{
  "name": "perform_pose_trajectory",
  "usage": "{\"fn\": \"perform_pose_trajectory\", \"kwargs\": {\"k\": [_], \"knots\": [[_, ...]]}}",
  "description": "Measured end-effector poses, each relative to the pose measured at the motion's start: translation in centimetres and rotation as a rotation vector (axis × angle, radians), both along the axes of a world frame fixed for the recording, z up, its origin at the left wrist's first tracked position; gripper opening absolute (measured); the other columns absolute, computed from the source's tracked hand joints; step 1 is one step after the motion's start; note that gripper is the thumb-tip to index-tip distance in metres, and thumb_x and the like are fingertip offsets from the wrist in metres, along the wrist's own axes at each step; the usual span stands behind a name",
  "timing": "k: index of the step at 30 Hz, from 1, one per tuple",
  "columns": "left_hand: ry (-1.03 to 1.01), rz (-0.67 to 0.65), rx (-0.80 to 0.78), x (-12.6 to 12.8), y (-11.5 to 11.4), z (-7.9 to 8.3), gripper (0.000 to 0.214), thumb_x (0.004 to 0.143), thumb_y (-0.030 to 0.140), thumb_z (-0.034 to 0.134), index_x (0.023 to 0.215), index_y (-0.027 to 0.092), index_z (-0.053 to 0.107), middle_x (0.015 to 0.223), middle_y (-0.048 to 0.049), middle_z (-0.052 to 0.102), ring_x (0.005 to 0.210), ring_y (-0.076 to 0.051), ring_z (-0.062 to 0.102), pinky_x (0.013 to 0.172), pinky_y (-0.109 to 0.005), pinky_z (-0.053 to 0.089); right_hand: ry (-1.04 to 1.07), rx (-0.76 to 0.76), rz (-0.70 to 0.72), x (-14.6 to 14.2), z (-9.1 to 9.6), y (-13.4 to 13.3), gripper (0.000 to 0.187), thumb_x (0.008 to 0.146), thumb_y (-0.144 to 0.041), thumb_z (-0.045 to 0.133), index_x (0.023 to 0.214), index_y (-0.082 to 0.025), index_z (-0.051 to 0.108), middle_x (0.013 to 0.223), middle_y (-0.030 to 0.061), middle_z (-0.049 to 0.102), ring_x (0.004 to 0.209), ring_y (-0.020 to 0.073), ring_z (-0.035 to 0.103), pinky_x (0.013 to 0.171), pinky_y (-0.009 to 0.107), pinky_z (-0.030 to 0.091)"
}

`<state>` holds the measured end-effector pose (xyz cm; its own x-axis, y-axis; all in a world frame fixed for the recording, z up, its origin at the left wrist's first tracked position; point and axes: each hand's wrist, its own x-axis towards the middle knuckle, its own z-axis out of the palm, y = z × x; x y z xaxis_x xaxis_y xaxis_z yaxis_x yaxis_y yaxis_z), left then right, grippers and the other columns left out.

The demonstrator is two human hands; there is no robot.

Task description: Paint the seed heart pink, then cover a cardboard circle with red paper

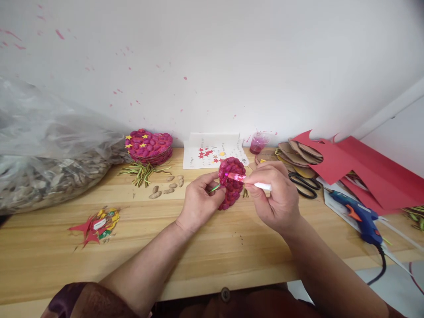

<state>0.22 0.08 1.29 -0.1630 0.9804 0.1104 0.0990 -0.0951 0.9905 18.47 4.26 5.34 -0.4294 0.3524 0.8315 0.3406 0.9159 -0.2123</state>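
Note:
My left hand is closed around the lower left edge of a magenta heart-shaped piece covered in painted shells, held upright above the wooden table. A thin green stem sticks out by its fingers. My right hand pinches a white pen-like tool whose pink tip touches the front of the heart.
A stack of finished magenta hearts with yellow stars sits at the back left beside green strips and loose peanut shells. A large plastic bag of shells fills the left. A star sheet, glitter cup, scissors, red paper and a blue glue gun lie right.

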Motion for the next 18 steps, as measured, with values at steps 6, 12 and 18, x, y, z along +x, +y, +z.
{"fn": "perform_pose_trajectory", "kwargs": {"k": [6, 12, 18], "knots": [[0.014, 0.001, 0.013, 0.0, -0.03, -0.03, 0.045, 0.074, 0.023, 0.07, 0.117, 0.012, 0.075, 0.07, -0.0002, 0.064, 0.059, -0.011, 0.049, 0.059, -0.024, 0.043, -0.021, 0.002, -0.024, 0.04, 0.12, -0.21, 0.019, 0.089, -0.011, 0.064, 0.1, -0.025, 0.059, 0.083, 0.0014, 0.067, 0.089, 0.0218, 0.057, 0.085, 0.042, 0.047], [-0.018, -0.017, 0.009, 0.07, 0.01, 0.12, 0.044, 0.074, 0.023, 0.069, 0.116, 0.011, 0.075, 0.069, 0.0002, 0.063, 0.058, -0.011, 0.048, 0.057, -0.024, 0.043, -0.039, 0.0, -0.025, 0.18, 0.07, -0.18, 0.019, 0.088, -0.01, 0.064, 0.099, -0.025, 0.059, 0.081, 0.0015, 0.067, 0.09, 0.0228, 0.058, 0.085, 0.044, 0.047], [-0.013, -0.01, 0.004, 0.05, -0.02, 0.18, 0.047, 0.073, 0.023, 0.069, 0.118, 0.012, 0.074, 0.071, -0.0009, 0.065, 0.059, -0.012, 0.049, 0.059, -0.025, 0.044, 0.007, 0.025, -0.024, 0.23, 0.29, 0.01, 0.021, 0.088, -0.009, 0.063, 0.1, -0.025, 0.059, 0.082, 0.0013, 0.068, 0.087, 0.0219, 0.058, 0.083, 0.042, 0.048]]}}
